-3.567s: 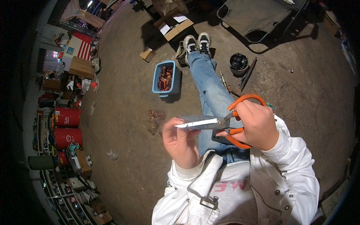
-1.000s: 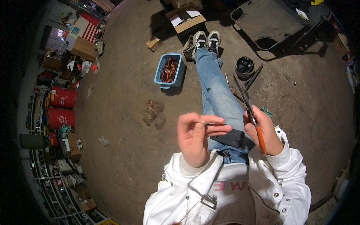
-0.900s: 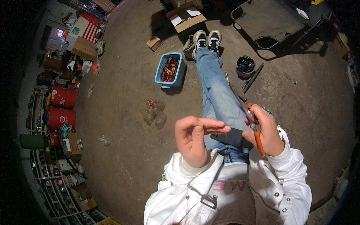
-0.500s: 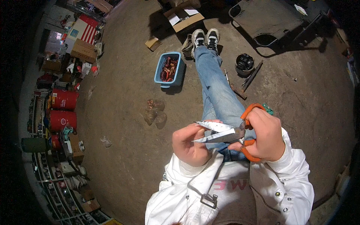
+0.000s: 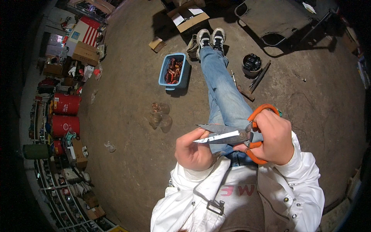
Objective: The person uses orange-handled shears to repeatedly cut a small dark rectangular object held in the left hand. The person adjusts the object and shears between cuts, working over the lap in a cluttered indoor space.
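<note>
between both hands, orange-handled scissors (image 5: 235, 136)

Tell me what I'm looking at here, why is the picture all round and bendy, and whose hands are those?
The camera sits on a person's head and looks down, so you see their own arms and legs. Its wide lens bends the edges, which makes the picture look round. The person sits on a dirt floor with their legs stretched out. Their right hand holds orange-handled scissors with the blades a little open. Their left hand touches the blades with its fingertips; whether it pinches something small there is too hard to see. Further off on the floor are a blue bin full of small reddish things, a small black pot and some cardboard boxes.
</note>
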